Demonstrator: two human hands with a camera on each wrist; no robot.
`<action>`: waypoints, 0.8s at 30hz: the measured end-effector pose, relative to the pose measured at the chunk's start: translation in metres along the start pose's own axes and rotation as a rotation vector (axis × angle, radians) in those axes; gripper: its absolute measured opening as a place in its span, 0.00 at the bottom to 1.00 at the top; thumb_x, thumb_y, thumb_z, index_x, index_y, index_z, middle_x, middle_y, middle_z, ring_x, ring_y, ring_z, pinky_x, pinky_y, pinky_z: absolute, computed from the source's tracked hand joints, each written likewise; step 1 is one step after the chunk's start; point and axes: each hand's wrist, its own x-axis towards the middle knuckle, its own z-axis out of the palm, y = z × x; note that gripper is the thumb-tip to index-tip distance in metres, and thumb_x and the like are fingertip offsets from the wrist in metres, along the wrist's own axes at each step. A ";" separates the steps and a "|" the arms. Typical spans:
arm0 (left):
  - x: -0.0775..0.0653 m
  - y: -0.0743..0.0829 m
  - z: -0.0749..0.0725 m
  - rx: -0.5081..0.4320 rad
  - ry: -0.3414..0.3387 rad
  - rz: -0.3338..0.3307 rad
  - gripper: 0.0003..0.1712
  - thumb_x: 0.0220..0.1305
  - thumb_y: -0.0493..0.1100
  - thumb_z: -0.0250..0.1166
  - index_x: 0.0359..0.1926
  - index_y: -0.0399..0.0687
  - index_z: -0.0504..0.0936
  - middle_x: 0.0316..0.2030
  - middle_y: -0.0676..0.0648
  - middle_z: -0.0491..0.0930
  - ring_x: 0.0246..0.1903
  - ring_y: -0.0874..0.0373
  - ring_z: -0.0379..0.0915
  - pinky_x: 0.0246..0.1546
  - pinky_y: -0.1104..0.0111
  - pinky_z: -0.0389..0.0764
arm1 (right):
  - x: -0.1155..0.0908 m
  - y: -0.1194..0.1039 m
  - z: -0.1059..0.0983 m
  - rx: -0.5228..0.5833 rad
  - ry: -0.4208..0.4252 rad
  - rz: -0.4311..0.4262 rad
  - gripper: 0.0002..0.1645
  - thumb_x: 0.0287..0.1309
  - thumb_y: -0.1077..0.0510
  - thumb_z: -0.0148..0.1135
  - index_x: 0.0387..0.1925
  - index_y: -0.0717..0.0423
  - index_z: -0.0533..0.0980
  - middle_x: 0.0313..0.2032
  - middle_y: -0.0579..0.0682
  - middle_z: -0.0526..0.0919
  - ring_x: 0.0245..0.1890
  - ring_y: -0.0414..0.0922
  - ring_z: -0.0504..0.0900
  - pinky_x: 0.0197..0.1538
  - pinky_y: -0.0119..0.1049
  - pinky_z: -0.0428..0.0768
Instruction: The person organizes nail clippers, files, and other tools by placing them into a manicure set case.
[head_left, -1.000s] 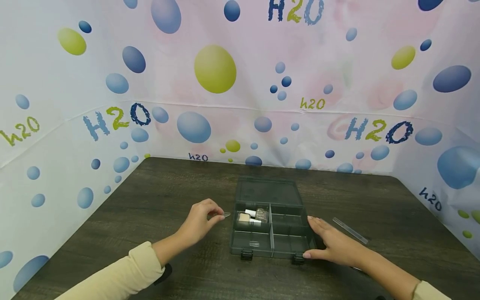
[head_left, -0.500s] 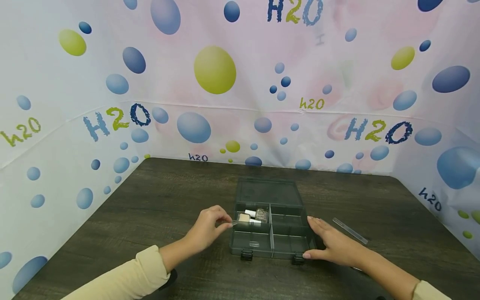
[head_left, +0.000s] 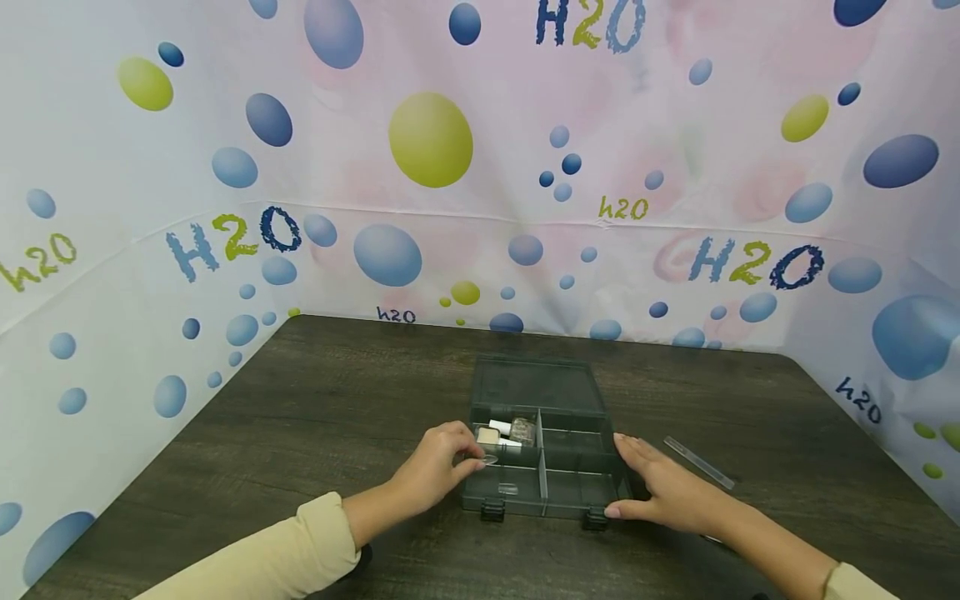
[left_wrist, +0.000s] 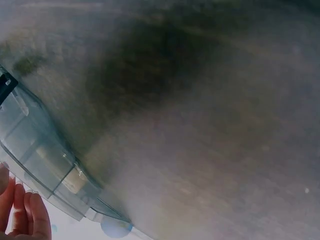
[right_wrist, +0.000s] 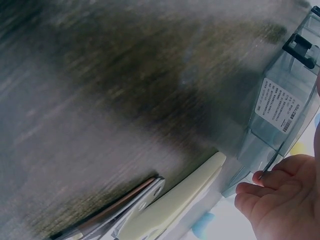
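An open grey see-through organizer box stands on the table, its lid folded back. My left hand pinches a small clear oval piece over the box's left side; in the left wrist view its fingertips appear at the lower left corner. Two small nail polish bottles with white caps lie in the back left compartment. A small clear rectangular piece lies in the front left one. My right hand rests against the box's right side, thumb by the front latch, fingers fairly straight along the wall.
A clear flat strip lies right of the box. The right wrist view shows a pale yellow long piece and metal tools with holes beside it. A patterned sheet borders the table's back and sides.
My left hand has moved right and toward the box's front with the clear oval piece, from beside the box to over its left compartments. The right hand has stayed in place.
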 end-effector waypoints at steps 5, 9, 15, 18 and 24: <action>0.002 0.004 0.001 0.080 -0.008 0.019 0.02 0.54 0.35 0.67 0.30 0.39 0.84 0.31 0.50 0.77 0.34 0.57 0.74 0.37 0.71 0.79 | 0.000 0.000 0.000 0.003 -0.001 -0.005 0.63 0.47 0.31 0.61 0.67 0.73 0.50 0.66 0.73 0.52 0.66 0.71 0.53 0.59 0.67 0.60; 0.005 0.007 0.003 0.110 -0.029 0.053 0.02 0.54 0.35 0.67 0.30 0.40 0.84 0.31 0.50 0.77 0.36 0.57 0.75 0.40 0.70 0.79 | 0.000 -0.001 0.000 0.011 -0.006 -0.003 0.63 0.48 0.32 0.61 0.67 0.73 0.50 0.67 0.73 0.52 0.66 0.71 0.52 0.59 0.67 0.59; 0.011 0.010 0.005 0.251 -0.123 0.065 0.01 0.54 0.37 0.67 0.29 0.43 0.85 0.31 0.50 0.78 0.35 0.58 0.74 0.38 0.71 0.78 | 0.000 -0.001 0.000 0.020 -0.010 0.006 0.63 0.48 0.32 0.61 0.68 0.73 0.49 0.67 0.73 0.51 0.66 0.71 0.52 0.59 0.68 0.59; 0.014 0.010 0.006 0.392 -0.190 0.115 0.03 0.55 0.37 0.67 0.26 0.46 0.84 0.29 0.52 0.77 0.32 0.61 0.71 0.35 0.76 0.77 | -0.001 -0.001 0.000 0.020 -0.007 0.009 0.63 0.47 0.31 0.61 0.68 0.73 0.49 0.67 0.73 0.51 0.66 0.71 0.52 0.60 0.68 0.59; 0.017 0.014 0.009 0.552 -0.226 0.157 0.11 0.55 0.37 0.67 0.18 0.48 0.81 0.23 0.55 0.73 0.28 0.63 0.70 0.46 0.73 0.78 | 0.000 -0.001 0.000 0.015 -0.006 0.003 0.64 0.47 0.31 0.61 0.68 0.72 0.49 0.67 0.73 0.51 0.66 0.70 0.52 0.60 0.68 0.59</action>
